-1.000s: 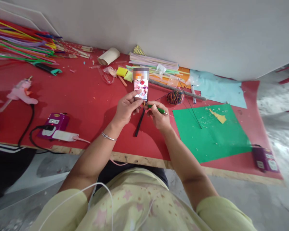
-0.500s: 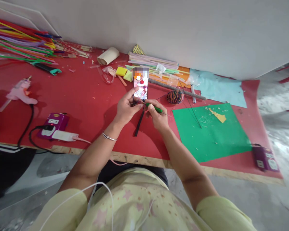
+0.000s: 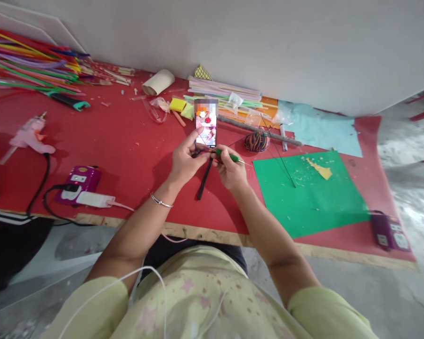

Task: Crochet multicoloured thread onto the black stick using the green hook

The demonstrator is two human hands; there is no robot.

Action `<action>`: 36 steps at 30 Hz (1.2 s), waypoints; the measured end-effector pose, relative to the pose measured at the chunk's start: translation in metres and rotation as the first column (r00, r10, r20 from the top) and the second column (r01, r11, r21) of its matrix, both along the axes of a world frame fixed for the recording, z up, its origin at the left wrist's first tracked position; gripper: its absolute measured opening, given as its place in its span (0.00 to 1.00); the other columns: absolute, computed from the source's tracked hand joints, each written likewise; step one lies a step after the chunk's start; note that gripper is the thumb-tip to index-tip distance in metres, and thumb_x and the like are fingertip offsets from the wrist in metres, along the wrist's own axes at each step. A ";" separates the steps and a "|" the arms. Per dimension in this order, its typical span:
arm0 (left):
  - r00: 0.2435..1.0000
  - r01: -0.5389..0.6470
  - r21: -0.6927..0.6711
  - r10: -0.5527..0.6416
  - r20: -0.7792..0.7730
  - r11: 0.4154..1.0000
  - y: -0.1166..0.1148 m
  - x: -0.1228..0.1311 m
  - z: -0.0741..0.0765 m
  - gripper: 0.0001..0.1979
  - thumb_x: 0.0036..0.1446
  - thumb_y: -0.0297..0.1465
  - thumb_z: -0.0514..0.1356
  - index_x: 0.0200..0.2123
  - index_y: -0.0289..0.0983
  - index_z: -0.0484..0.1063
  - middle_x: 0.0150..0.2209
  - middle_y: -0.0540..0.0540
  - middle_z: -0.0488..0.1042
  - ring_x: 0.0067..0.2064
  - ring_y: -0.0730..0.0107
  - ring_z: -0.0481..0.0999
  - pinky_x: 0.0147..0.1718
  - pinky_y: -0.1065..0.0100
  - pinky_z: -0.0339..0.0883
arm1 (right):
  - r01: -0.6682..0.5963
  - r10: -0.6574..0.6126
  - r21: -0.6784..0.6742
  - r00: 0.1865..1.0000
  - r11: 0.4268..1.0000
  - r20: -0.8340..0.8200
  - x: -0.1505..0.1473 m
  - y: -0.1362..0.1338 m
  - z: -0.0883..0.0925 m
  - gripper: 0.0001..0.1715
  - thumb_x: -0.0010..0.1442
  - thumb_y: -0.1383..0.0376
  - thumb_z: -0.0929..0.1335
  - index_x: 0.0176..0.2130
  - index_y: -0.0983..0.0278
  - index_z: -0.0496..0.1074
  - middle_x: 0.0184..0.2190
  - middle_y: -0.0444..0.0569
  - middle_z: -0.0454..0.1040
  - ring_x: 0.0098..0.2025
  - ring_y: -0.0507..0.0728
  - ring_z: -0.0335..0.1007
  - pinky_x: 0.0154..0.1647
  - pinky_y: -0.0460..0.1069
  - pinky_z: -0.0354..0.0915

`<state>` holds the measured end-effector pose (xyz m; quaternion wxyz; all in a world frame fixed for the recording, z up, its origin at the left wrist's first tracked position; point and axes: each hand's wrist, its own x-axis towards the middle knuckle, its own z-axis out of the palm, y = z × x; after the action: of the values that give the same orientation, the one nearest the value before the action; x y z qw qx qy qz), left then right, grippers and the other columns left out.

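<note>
My right hand point(image 3: 231, 170) grips a crochet hook point(image 3: 229, 156) by its green handle, with the thin metal rear end pointing right. My left hand point(image 3: 185, 157) is closed at the fingertips on a small piece of dark multicoloured yarn work point(image 3: 198, 152), mostly hidden by the fingers. The hook's front end meets the work between the two hands. A strand runs toward a ball of multicoloured yarn point(image 3: 257, 141) on the right. Just beyond my hands is a phone point(image 3: 207, 123) with a lit screen. Below them a black strip point(image 3: 204, 181) lies on the red tabletop point(image 3: 134, 155).
A green sheet point(image 3: 311, 202) with yellow scraps lies right. A grey rod point(image 3: 261, 129), pastel sticks point(image 3: 226, 89) and a cardboard tube point(image 3: 159, 82) line the back. Leftward are a pink glue gun point(image 3: 31, 134), a purple power socket point(image 3: 78, 181) and coloured pipe cleaners point(image 3: 28, 61).
My right hand has turned slightly, and the rear end of the crochet hook sits a little higher. My left hand stays almost in place.
</note>
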<state>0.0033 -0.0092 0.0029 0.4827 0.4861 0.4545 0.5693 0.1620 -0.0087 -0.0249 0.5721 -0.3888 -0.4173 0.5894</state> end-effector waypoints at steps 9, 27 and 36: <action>0.985 -0.146 -0.040 0.149 0.087 0.988 -0.002 0.012 -0.012 0.42 0.54 0.32 0.75 0.71 0.45 0.69 0.42 0.46 0.87 0.40 0.66 0.83 0.45 0.65 0.79 | 0.137 -0.141 0.083 0.989 0.987 0.044 -0.016 -0.013 0.002 0.25 0.58 0.43 0.78 0.48 0.53 0.84 0.39 0.45 0.84 0.34 0.54 0.80 0.38 0.53 0.82; 0.907 -0.160 -0.092 0.183 0.378 0.983 -0.002 0.022 -0.016 0.38 0.50 0.34 0.78 0.65 0.39 0.75 0.39 0.44 0.86 0.37 0.69 0.83 0.38 0.70 0.75 | 0.307 -0.307 0.013 0.952 0.952 0.012 -0.029 -0.021 0.005 0.26 0.59 0.44 0.78 0.48 0.58 0.85 0.32 0.44 0.84 0.32 0.53 0.78 0.37 0.50 0.76; 0.844 -0.091 -0.203 0.184 0.504 0.975 -0.006 0.023 -0.001 0.39 0.48 0.29 0.77 0.65 0.40 0.76 0.33 0.50 0.83 0.28 0.78 0.74 0.26 0.74 0.63 | 0.122 -0.155 -0.136 0.952 0.983 -0.265 -0.030 -0.016 0.003 0.21 0.61 0.46 0.78 0.47 0.55 0.82 0.30 0.39 0.81 0.30 0.48 0.75 0.30 0.44 0.73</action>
<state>0.0262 -0.0155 0.0024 0.5852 0.2370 0.3881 0.6713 0.1321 -0.0247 -0.0224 0.6405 -0.3648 -0.2701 0.6194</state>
